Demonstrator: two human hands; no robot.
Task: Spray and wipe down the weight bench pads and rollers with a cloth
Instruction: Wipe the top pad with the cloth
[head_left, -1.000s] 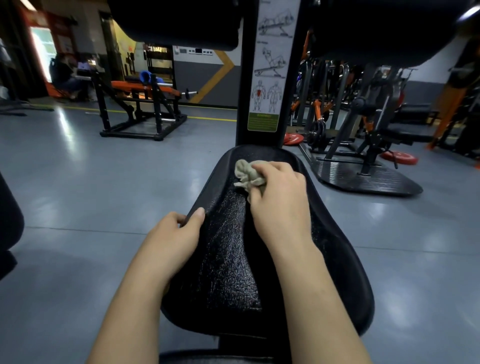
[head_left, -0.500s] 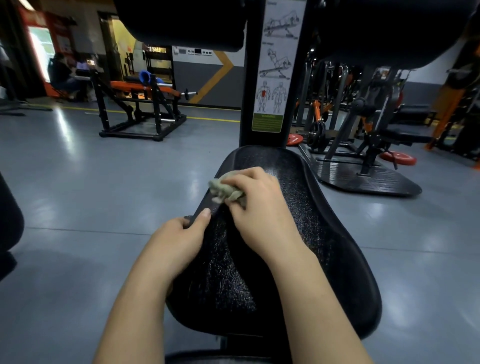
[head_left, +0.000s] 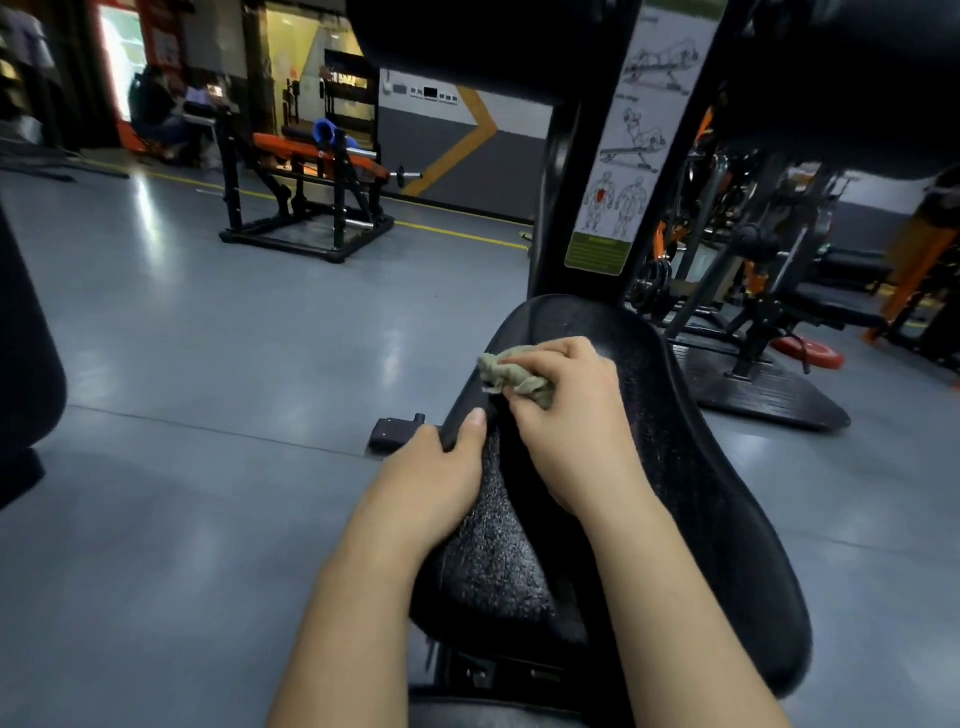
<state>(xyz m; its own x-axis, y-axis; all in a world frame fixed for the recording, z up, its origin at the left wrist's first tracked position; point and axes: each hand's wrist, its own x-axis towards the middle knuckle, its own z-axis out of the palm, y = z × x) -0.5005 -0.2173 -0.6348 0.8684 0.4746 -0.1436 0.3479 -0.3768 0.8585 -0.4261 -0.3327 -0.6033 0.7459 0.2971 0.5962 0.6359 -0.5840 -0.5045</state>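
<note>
Gym floor (head_left: 208, 364) surrounds the seat pad (head_left: 691, 467). Your right hand (head_left: 566, 415) clutches the cloth (head_left: 511, 375), evidently soft and light; your left hand (head_left: 431, 483) grips the pad's left rim.

orange bench (head_left: 291, 147), red plate (head_left: 811, 355), perhaps seated person (head_left: 156, 111)

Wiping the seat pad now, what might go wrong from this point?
The cloth is balled up small in the right hand, so broad parts of the pad may get missed. The left hand grips the pad's left edge right beside the cloth, so that strip may stay unwiped. The glistening surface could make that grip slip.
</note>
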